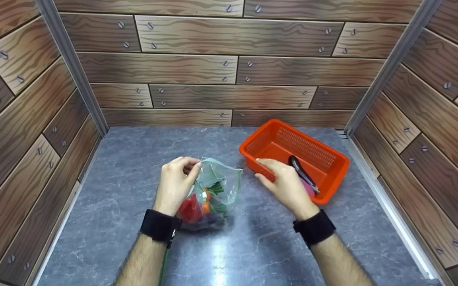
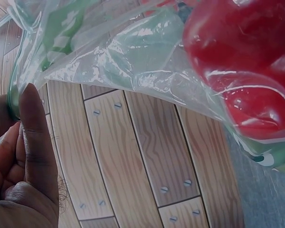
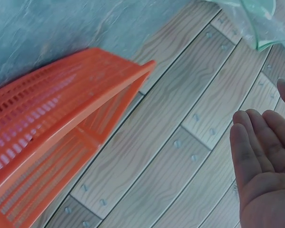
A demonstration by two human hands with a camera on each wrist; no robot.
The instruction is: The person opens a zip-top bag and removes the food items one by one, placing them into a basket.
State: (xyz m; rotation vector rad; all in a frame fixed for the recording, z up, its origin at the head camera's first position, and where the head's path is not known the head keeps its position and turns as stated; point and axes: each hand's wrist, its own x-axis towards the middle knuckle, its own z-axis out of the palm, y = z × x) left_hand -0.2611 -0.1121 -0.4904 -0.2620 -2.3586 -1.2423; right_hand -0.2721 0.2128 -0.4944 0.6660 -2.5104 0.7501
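My left hand point(image 1: 176, 183) pinches the rim of a clear zip bag point(image 1: 229, 180) between thumb and fingers; the bag's mouth gapes. Inside the bag sit a red bell pepper point(image 2: 247, 71), something orange point(image 1: 206, 206) and green leafy parts point(image 1: 216, 187); darker contents at the bottom are hard to make out. My right hand point(image 1: 286, 184) hovers by the near left side of an orange basket point(image 1: 262, 131), fingers loosely extended, holding nothing. In the basket lie a dark eggplant point(image 1: 302, 172) and a pink thing point(image 1: 307, 187), partly hidden by the hand and rim.
A grey marbled tabletop point(image 1: 125, 159) lies under everything. Wood-patterned walls point(image 1: 229, 67) enclose it at the back and both sides. Metal rails point(image 1: 396, 222) run along the side edges. A thin green cord point(image 1: 163, 264) shows beside the left forearm.
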